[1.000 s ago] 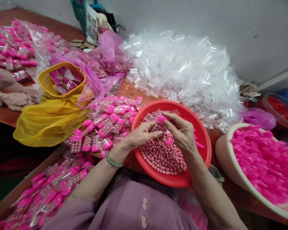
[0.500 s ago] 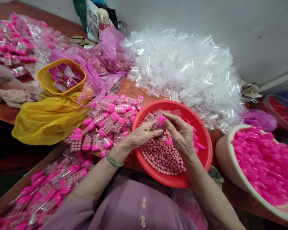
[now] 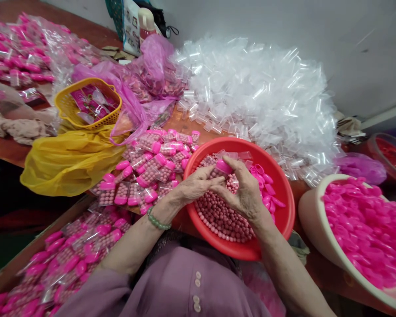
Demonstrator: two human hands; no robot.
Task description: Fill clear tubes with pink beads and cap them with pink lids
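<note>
My left hand (image 3: 196,184), with a green bead bracelet at its wrist, is closed around a small clear bottle with a pink cap (image 3: 223,167). The fingers hide most of the bottle's body. My right hand (image 3: 246,191) presses its index finger on that cap, its thumb reaching beneath towards my left fingertips. Both hands are over a red basin (image 3: 285,207) that holds loose pink beads (image 3: 222,218). Pink caps (image 3: 267,189) lie at the basin's right side, and a few clear empty bottles (image 3: 244,155) at its far side.
Bead-filled bottles (image 3: 153,165) lie left of the basin, with more in a drawer-like space (image 3: 69,259) below. Clear empty bottles (image 3: 257,88) form a heap behind. At right stands a cream tub (image 3: 312,215) of pink caps. A yellow basket (image 3: 64,108) and yellow bag (image 3: 69,163) sit left.
My right index finger has come onto the pink cap and the thumb has swung down and left below it. The cap now sits over the bottle, which stays in my left hand.
</note>
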